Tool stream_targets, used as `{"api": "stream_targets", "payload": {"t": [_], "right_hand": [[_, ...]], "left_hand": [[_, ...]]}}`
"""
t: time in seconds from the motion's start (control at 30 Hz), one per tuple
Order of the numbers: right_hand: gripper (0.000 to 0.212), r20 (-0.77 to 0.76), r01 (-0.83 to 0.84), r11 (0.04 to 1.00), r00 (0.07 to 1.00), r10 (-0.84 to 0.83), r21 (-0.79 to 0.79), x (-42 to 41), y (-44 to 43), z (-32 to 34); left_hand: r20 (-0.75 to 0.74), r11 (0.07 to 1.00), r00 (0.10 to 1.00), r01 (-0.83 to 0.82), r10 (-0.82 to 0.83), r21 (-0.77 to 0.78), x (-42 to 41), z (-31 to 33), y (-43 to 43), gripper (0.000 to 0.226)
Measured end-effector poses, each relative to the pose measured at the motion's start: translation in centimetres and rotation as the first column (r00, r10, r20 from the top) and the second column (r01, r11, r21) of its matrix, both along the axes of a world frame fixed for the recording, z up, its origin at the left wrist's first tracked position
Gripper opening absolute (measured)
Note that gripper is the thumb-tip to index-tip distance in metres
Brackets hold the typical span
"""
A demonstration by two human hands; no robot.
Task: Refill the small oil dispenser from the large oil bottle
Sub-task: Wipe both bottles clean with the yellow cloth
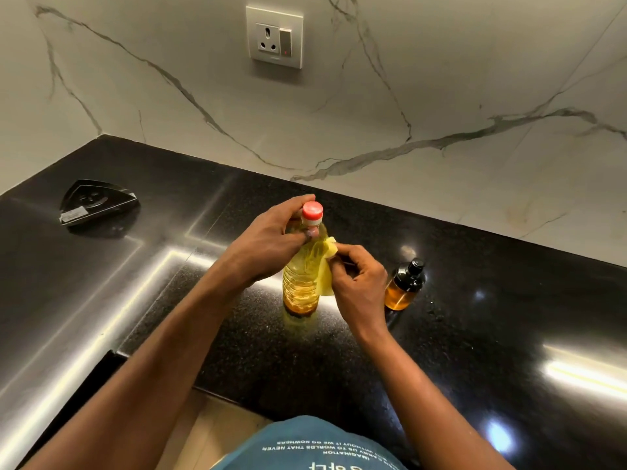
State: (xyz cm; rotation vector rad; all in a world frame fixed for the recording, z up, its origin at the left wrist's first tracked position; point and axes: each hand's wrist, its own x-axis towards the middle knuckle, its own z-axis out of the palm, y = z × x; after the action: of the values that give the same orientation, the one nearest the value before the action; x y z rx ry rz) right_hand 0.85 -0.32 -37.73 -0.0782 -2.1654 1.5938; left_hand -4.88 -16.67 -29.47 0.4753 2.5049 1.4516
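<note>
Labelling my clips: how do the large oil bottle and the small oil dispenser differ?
The large oil bottle is far taller than the small oil dispenser. The bottle has a red cap; the dispenser has a black top. The left hand grips the bottle's neck and the right hand pinches a yellow strip at its side; the dispenser stands untouched. Both stand upright and closed on the black counter.

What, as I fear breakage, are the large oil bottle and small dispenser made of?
Large oil bottle: likely thin clear plastic, given its ribbed walls. Small dispenser: glossy see-through body, glass or hard plastic, unclear; black top looks plastic.
</note>
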Motion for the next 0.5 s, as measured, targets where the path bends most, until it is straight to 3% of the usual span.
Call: {"api": "stream_targets", "payload": {"t": [0.17,0.27,0.5], "right_hand": [[0.022,-0.07,-0.05,0.999,0.996,0.05,-0.003,0.0,-0.9,1.1],[0.023,-0.095,-0.04,0.998,0.995,0.044,0.038,-0.7,-0.7,1.8],[0.028,-0.005,-0.035,0.993,0.999,0.036,0.113,-1.1,0.1,0.1]], "left_hand": [[-0.08,0.997,0.993,-0.082,0.082,-0.004,0.5,-0.4,0.4,0.03],[-0.069,0.997,0.995,-0.073,0.075,0.033,0.5,-0.5,0.3,0.031],[-0.038,0.997,0.997,-0.067,0.068,0.034,0.4,-0.5,0.3,0.023]]}}
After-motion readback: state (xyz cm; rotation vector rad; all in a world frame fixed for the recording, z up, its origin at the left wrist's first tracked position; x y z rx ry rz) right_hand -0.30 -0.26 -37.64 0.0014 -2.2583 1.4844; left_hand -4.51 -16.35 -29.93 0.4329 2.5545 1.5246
